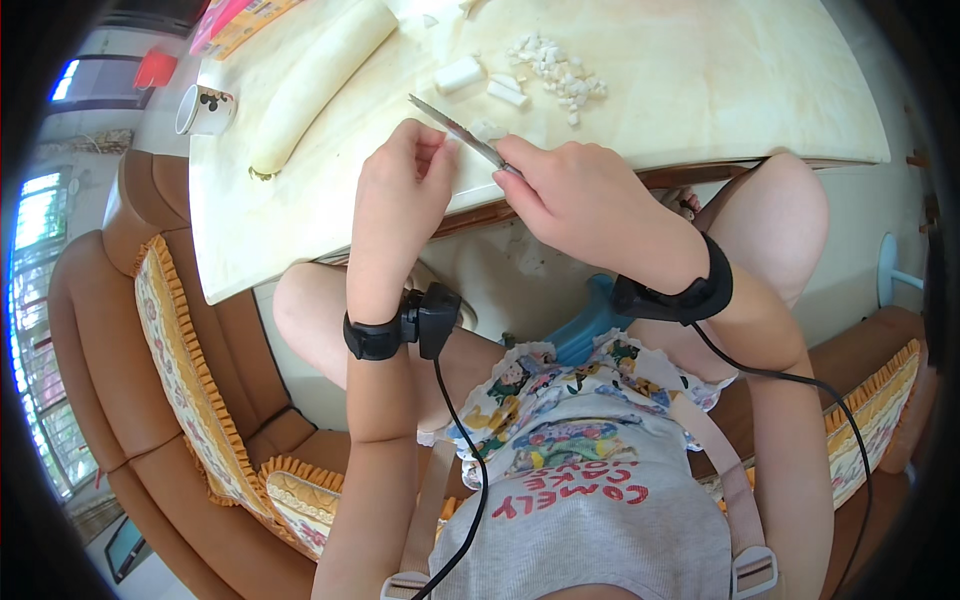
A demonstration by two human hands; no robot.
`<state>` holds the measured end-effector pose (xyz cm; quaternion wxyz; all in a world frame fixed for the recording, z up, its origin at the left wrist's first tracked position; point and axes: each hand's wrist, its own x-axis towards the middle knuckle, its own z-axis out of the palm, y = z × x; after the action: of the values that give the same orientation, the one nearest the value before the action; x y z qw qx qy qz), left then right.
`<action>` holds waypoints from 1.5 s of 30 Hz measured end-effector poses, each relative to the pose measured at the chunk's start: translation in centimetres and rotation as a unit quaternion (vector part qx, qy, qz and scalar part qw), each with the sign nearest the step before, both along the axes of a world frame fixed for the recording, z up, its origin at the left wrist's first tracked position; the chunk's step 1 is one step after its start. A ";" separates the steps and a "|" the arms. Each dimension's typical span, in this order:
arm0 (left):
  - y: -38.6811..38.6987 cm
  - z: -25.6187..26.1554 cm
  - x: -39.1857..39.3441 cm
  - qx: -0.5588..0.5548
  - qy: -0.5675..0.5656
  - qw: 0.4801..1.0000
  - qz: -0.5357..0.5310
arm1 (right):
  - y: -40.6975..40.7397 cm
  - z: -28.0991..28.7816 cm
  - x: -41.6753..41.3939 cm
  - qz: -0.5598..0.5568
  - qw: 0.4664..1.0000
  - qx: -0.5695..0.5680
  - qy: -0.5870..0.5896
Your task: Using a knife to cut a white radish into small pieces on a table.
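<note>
My right hand [577,191] grips a small knife with a serrated blade [457,129], which points up and to the left over the near edge of the table. Just left of the blade is my left hand [405,180], its fingers curled in towards the thumb; whether anything is pinched there cannot be made out. Beyond the knife lie a thick white chunk [459,75] and thinner strips [508,93] of what looks like daikon. Small diced bits [559,71] are scattered to their right. A long whole daikon radish [322,86] rests on the left.
All this is on a pale marble-patterned table [712,82]. A white cup [206,110] with a dark print stands at its left edge, and a pink and orange box [240,26] farther back. Black cables [476,510] run from my wrist devices. A brown sofa [127,360] curves around the left.
</note>
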<state>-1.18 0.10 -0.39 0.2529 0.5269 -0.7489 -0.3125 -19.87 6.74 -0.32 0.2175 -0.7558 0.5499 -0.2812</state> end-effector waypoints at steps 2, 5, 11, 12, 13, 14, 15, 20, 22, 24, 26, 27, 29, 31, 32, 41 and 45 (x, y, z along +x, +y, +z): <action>-0.1 0.3 -0.1 -0.005 -0.007 1.000 0.005 | -0.3 -0.1 0.3 -0.003 1.000 0.006 -0.023; -0.6 0.3 0.2 -0.002 -0.043 0.999 0.008 | -0.9 -0.3 0.6 0.004 1.000 0.008 -0.023; -0.3 1.0 -0.5 0.034 -0.091 0.995 -0.007 | -0.1 0.6 0.0 -0.016 0.999 0.029 -0.021; -0.3 1.0 -0.5 0.034 -0.090 0.995 -0.007 | -0.2 0.7 -0.1 -0.016 0.999 0.030 -0.021; -0.3 0.9 -0.4 0.016 -0.089 0.996 -0.011 | -0.4 0.9 -0.1 -0.008 0.999 0.036 -0.016; -0.3 0.9 -0.3 -0.001 -0.087 0.996 -0.015 | -0.6 0.9 -0.1 0.000 0.999 0.043 -0.012; -0.3 0.8 -0.2 -0.001 -0.088 0.996 -0.014 | -0.8 0.9 0.1 0.001 0.999 0.043 -0.013; -0.5 0.4 0.1 0.004 -0.080 0.997 -0.017 | -0.7 1.4 0.2 -0.004 0.998 0.059 -0.005; -0.3 0.2 -0.2 0.008 -0.054 0.998 -0.011 | -0.3 1.2 -0.4 -0.004 0.998 0.054 -0.010; -0.1 0.3 -0.4 0.014 -0.027 1.000 -0.007 | -0.1 1.1 -0.6 -0.004 0.999 0.051 -0.015; 0.2 0.5 -0.6 -0.009 -0.052 0.999 -0.011 | 0.0 1.2 -0.5 -0.004 0.998 0.051 -0.028; 0.3 0.5 -0.6 -0.009 -0.051 0.999 -0.011 | -0.1 1.2 -0.5 -0.005 0.998 0.051 -0.027; 0.3 0.5 -0.6 -0.018 -0.034 0.999 -0.018 | -0.2 1.3 -0.5 -0.006 0.997 0.069 -0.025; 0.4 0.4 -0.6 -0.029 -0.032 0.999 -0.021 | -0.4 1.7 -0.5 -0.005 0.997 0.072 -0.015; 0.4 0.3 -0.6 -0.042 -0.030 0.998 -0.024 | -0.5 1.8 -0.5 -0.004 0.997 0.074 -0.006; 0.3 0.3 -0.7 -0.016 -0.006 0.999 -0.032 | -0.4 0.8 -0.3 -0.007 0.999 0.035 0.005; 0.4 0.3 -0.6 -0.010 -0.007 1.000 -0.021 | -0.6 0.8 -0.2 -0.009 0.999 0.045 0.006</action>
<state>-1.78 0.49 -0.11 0.2459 0.5104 -0.7650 -0.3063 -20.11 6.12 0.49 0.2452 -0.7419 0.5701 -0.2539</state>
